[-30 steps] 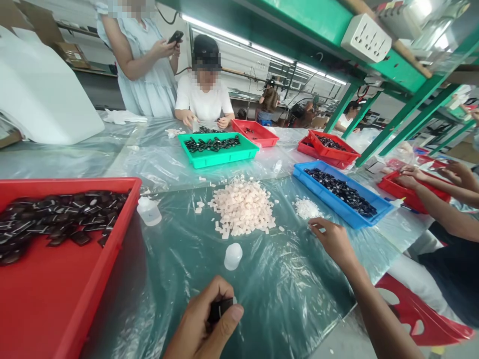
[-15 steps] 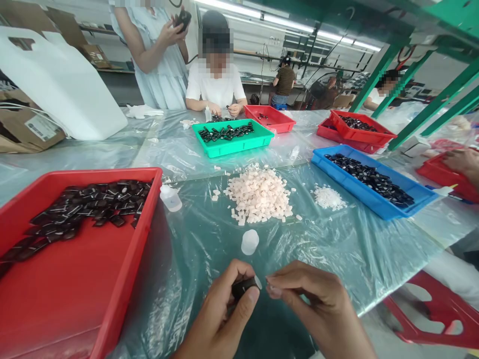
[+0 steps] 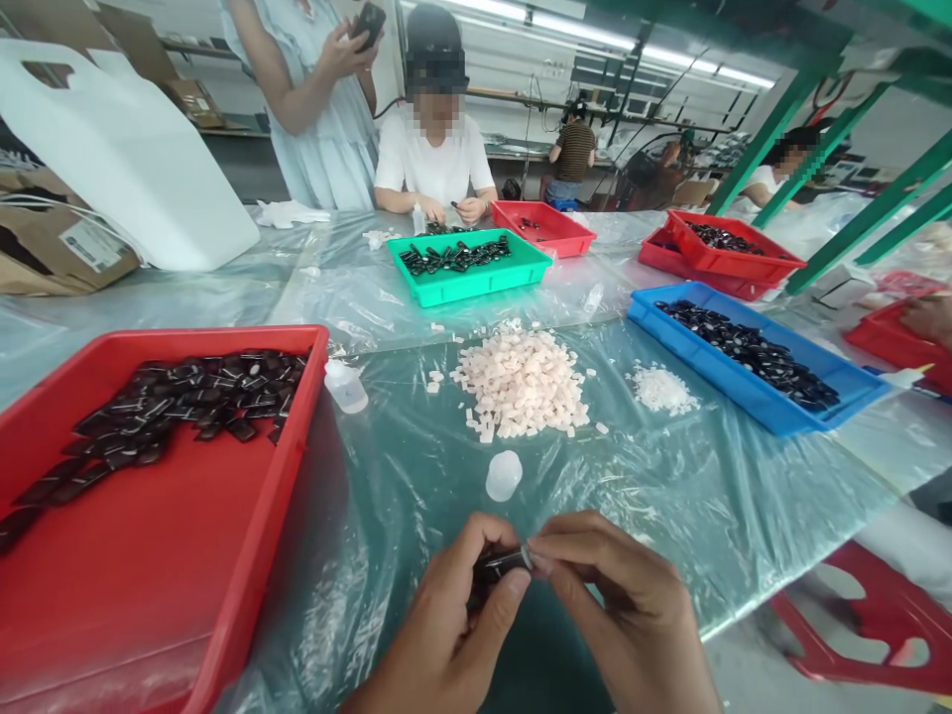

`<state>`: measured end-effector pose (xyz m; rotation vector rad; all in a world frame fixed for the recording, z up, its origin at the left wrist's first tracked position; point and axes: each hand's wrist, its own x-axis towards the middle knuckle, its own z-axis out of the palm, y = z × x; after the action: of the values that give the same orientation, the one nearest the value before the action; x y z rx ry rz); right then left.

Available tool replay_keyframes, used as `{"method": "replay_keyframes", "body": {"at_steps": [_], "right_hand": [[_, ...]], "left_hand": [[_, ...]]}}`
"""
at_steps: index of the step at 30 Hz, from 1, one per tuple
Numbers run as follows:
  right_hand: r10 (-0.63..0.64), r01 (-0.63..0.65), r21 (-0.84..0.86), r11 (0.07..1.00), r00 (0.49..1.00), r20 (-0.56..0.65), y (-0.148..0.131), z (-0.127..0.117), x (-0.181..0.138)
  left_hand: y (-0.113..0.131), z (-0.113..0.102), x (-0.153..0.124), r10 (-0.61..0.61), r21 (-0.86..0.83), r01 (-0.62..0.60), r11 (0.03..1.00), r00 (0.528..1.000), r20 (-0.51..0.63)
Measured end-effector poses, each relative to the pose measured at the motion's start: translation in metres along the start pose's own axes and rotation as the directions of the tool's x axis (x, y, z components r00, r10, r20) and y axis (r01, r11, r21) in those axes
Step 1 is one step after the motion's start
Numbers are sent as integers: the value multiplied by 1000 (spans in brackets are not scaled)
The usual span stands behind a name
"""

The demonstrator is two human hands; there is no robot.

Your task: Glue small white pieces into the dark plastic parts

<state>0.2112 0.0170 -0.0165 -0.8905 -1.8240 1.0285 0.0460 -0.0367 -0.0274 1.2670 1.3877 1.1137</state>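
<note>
My left hand (image 3: 457, 620) is closed around a small black plastic piece (image 3: 500, 565), held between thumb and curled fingers. A pale, whitish end on the piece faces right. My right hand (image 3: 629, 590) is pinched at that end, its fingertips touching the piece. Whatever lies between those fingertips is too small and hidden to make out. Just beyond the hands is a translucent white cap or cup (image 3: 504, 476). Behind it lies a heap of small cream-coloured pieces (image 3: 521, 382), with a smaller heap of white bits (image 3: 663, 389) to its right.
A large red tray (image 3: 279, 506) of black pieces fills the left side, with a small translucent bottle (image 3: 346, 387) beside it. Blue (image 3: 788, 421) and green (image 3: 483, 288) trays hold more black pieces. Across the plastic-covered table sits a person (image 3: 438, 164); a white jug (image 3: 149, 169) stands back left.
My right fingertips have moved left and now meet the pale end of the black piece, where a gap was before. The view has shifted slightly.
</note>
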Motion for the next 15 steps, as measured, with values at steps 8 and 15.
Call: {"method": "replay_keyframes", "body": {"at_steps": [8, 15], "right_hand": [[-12, -6, -81, 997, 975, -221, -4, 24, -14], [69, -32, 144, 989, 963, -260, -1, 38, -13]], "left_hand": [[-5, 2, 0, 57, -41, -59, 997, 997, -55], [-9, 5, -4, -38, -171, 19, 985, 993, -107]]}}
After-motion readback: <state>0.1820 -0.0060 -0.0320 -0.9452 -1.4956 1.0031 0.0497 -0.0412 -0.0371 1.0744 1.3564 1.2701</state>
